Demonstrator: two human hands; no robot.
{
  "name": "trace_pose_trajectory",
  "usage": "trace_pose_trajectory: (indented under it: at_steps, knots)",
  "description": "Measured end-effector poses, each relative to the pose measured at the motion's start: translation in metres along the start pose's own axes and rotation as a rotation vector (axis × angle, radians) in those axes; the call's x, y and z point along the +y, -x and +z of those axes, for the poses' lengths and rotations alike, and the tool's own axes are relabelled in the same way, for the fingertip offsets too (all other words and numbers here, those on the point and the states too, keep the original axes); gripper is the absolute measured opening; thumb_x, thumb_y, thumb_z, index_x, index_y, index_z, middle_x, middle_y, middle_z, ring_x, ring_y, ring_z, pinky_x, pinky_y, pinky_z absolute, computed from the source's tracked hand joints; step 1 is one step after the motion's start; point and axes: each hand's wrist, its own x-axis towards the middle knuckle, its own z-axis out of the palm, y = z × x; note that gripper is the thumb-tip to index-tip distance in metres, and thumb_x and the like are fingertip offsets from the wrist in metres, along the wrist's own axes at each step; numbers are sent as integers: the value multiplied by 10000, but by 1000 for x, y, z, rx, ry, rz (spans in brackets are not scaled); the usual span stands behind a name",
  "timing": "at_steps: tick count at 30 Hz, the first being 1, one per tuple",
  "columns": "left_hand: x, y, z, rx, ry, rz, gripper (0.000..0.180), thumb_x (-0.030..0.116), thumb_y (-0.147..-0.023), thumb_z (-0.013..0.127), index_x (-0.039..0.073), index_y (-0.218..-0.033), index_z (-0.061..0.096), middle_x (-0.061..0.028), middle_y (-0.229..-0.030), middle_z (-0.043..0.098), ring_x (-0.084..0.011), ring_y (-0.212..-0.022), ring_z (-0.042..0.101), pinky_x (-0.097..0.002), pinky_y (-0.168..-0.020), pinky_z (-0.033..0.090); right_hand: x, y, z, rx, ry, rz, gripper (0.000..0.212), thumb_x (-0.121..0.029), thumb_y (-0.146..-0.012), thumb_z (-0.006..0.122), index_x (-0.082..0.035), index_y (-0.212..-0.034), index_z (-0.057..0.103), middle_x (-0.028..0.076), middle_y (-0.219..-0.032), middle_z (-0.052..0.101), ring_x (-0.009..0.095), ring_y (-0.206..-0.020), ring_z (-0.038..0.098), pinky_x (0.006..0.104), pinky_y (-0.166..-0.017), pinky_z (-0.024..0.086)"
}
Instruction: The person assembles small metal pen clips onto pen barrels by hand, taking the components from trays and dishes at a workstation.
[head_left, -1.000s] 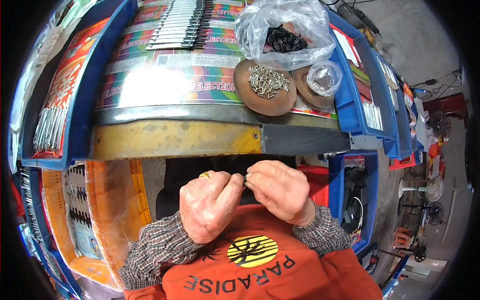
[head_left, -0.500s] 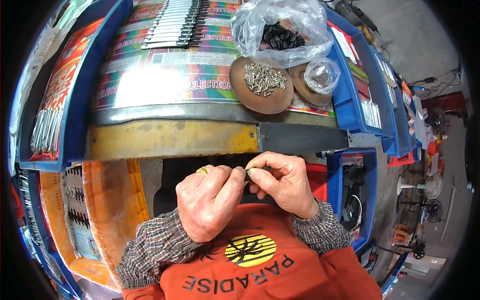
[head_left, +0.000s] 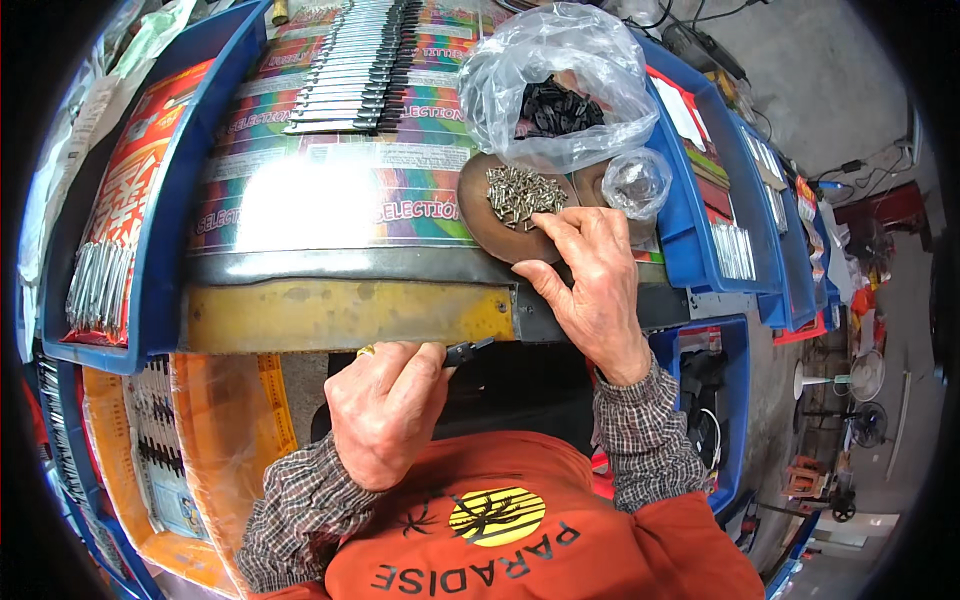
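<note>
From my remote seat I take the worktable (head_left: pixel 345 315) first, its yellow-and-black front edge running just beyond the left hand and beneath the right. Long blue trays flank the work: the left tray (head_left: pixel 160 260) stands beyond and to the left of the left hand, the right tray (head_left: pixel 690 245) just right of the right hand, I suppose so that stock is at the sides and the middle open. Past the right hand sits a clear plastic bag (head_left: pixel 490 110), its mouth spread wide, probably to make the black parts (head_left: pixel 560 108) inside easy to grab. Farther ahead of the left hand, a row of slim silver pieces (head_left: pixel 350 80) with black ends lies side by side, neatly enough to suggest sorting. The left hand (head_left: pixel 385 415) is closed in a pinch, low in front of the table; the right hand (head_left: pixel 595 275) has its thumb spread away from its fingers, whose tips meet the near edge of a brown dish's (head_left: pixel 490 232) contents (whether they have hold of anything, I can't tell). The black piece (head_left: pixel 463 353) juts rightward from the left fingertips, dark, narrow and slightly uneven in outline, likely gripped by one end to leave the other free. Smallest are the metal pins (head_left: pixel 512 192), short, shiny and heaped loosely.
</note>
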Motion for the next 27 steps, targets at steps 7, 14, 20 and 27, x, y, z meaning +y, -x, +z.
trace_pose_trajectory:
  at_steps: [7,14,20,27]
  knots:
    - [-1,0,3,-9,27,-11,272,-48,-669,724,13,-917,632,-110,-768,618,-275,-647,614,-359,-568,483,-1,0,2,-29,1,32,414,-272,-735,760,6,-1026,656,107,-973,570,296,-941,496,425,-826,417]
    - [0,2,3,-19,25,-18,276,-47,-671,723,15,-922,624,-110,-772,613,-276,-648,607,-360,-563,478,-1,5,0,-12,-129,59,292,-153,-735,758,-8,-974,673,96,-945,586,285,-924,512,405,-810,430]
    - [0,2,2,-6,-7,29,296,-11,-657,739,23,-927,621,-80,-744,572,-244,-606,580,-352,-517,467,1,10,1,32,-297,115,140,-37,-741,716,-39,-875,677,74,-875,600,261,-893,520,378,-806,425]
    - [6,0,-2,-48,64,-40,238,-40,-698,717,23,-905,619,-104,-758,598,-282,-640,589,-368,-565,466,-5,8,-5,61,-357,94,106,-21,-726,715,-39,-795,636,64,-811,597,250,-836,536,359,-777,422]
